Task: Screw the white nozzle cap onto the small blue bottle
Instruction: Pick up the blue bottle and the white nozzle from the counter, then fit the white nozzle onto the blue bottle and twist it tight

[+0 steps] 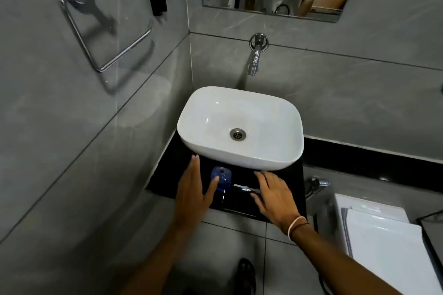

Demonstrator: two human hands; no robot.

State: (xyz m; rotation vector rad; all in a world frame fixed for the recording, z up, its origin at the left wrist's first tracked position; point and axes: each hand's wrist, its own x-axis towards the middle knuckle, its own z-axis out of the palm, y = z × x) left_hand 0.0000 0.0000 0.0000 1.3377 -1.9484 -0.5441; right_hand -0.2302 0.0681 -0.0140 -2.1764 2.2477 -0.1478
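a person's left hand (194,189), fingers spread, touches the small blue bottle (221,178) on a black counter (167,175); right hand (273,193) flat, empty.

Small blue bottle (221,178) upright on black counter, mouth open (translucent); white cap not discernible.

Glossy ceramic basin (242,112), chrome tap (256,55)

white basin (242,151) walls bottle (221,178) behind, open counter (239,203) between hands
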